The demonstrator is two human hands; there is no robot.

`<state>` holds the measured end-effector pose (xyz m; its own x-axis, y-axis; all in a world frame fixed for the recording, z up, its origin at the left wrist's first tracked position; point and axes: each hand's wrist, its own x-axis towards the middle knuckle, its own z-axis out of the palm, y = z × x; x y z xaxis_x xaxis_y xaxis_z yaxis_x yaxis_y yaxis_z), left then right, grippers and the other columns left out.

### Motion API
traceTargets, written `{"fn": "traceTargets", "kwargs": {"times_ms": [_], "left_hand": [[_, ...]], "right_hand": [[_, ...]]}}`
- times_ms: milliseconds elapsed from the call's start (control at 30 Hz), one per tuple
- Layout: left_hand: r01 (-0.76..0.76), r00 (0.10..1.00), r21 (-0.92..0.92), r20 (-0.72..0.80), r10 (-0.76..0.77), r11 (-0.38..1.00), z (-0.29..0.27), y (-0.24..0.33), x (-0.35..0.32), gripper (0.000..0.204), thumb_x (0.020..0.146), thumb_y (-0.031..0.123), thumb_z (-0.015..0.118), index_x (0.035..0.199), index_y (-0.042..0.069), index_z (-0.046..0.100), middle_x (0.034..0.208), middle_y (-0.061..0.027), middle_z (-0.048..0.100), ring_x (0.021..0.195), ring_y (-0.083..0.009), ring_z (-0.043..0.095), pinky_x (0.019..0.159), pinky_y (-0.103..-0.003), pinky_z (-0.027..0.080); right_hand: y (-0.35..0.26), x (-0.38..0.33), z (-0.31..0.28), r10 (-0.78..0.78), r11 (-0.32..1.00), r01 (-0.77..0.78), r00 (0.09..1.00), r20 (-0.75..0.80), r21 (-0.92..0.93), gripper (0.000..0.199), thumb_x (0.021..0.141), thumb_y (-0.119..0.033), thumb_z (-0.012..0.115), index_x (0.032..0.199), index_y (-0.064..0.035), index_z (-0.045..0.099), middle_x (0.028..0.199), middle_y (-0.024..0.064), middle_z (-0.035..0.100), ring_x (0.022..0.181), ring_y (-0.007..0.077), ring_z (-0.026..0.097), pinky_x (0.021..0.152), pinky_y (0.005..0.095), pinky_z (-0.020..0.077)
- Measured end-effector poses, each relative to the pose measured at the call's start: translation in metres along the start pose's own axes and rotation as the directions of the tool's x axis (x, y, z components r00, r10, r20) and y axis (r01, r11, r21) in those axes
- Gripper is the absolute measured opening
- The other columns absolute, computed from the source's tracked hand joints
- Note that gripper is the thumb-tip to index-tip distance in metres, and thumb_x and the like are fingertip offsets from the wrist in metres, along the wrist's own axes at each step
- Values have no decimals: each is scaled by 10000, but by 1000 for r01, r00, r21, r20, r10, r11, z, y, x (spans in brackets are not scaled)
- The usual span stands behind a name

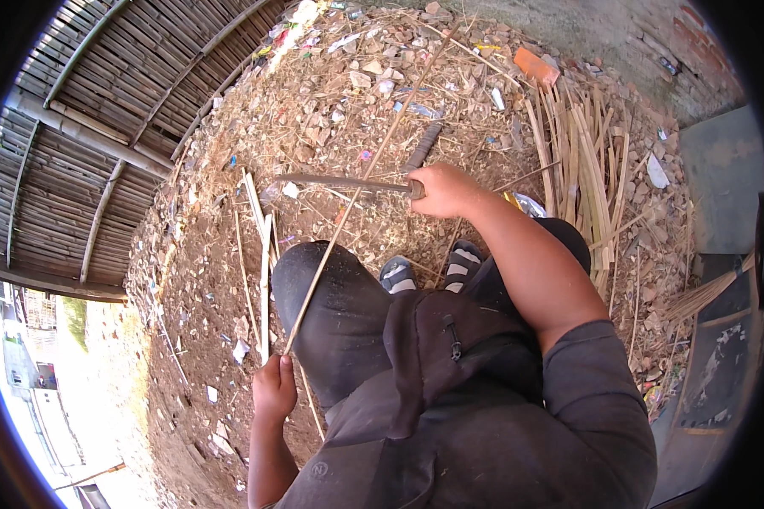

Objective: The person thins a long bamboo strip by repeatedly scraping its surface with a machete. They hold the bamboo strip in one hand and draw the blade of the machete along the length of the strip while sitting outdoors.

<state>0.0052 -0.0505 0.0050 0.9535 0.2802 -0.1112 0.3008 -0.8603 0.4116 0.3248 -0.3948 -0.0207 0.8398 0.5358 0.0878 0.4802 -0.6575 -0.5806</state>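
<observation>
My left hand grips the near end of a long thin bamboo strip, which runs up and to the right across my left knee toward the far ground. My right hand is closed on the handle of a long curved knife. Its blade points left and crosses the strip above my knee. I am seated with dark trousers and striped sandals below the knife.
A pile of split bamboo strips lies on the ground at right. A few pale strips lie left of my knee. The dirt is littered with stones, scraps and an orange brick. A bamboo-slat wall rises at left.
</observation>
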Motion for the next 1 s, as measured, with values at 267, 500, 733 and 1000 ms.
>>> {"fn": "traceTargets", "kwargs": {"times_ms": [267, 500, 733, 1000], "left_hand": [[-64, 998, 74, 23, 63, 995, 1, -7, 11, 449, 1065, 343, 419, 781, 11, 522, 649, -239, 586, 631, -471, 589, 574, -527, 442], [-5, 999, 11, 52, 5, 1000, -8, 4, 15, 408, 1055, 330, 440, 800, 27, 536, 657, -254, 594, 654, -495, 597, 586, -556, 450], [-18, 1000, 127, 23, 15, 992, -6, 9, 25, 366, 1044, 320, 469, 829, 34, 543, 637, -251, 590, 637, -497, 604, 575, -567, 464], [-25, 1000, 142, -9, 27, 990, -7, 3, 15, 362, 1039, 323, 482, 824, 39, 543, 668, -257, 605, 669, -496, 611, 591, -579, 464]], "right_hand": [[-23, 15, 14, 8, 1000, -7, 987, 162, -6, 206, 775, -246, 702, 909, -91, 680, 770, 150, 682, 792, 356, 693, 715, 488, 535], [-46, 14, 15, -4, 997, 8, 999, 51, -81, 205, 761, -233, 694, 913, -97, 667, 739, 147, 673, 775, 372, 685, 722, 500, 543], [-21, 25, 1, 109, 985, -97, 991, 77, -143, 159, 799, -195, 672, 916, -88, 682, 810, 137, 692, 844, 333, 702, 725, 483, 552], [-33, 18, 2, 96, 983, -75, 988, 123, -166, 237, 785, -216, 708, 989, -98, 698, 835, 163, 702, 866, 364, 698, 775, 474, 560]]}}
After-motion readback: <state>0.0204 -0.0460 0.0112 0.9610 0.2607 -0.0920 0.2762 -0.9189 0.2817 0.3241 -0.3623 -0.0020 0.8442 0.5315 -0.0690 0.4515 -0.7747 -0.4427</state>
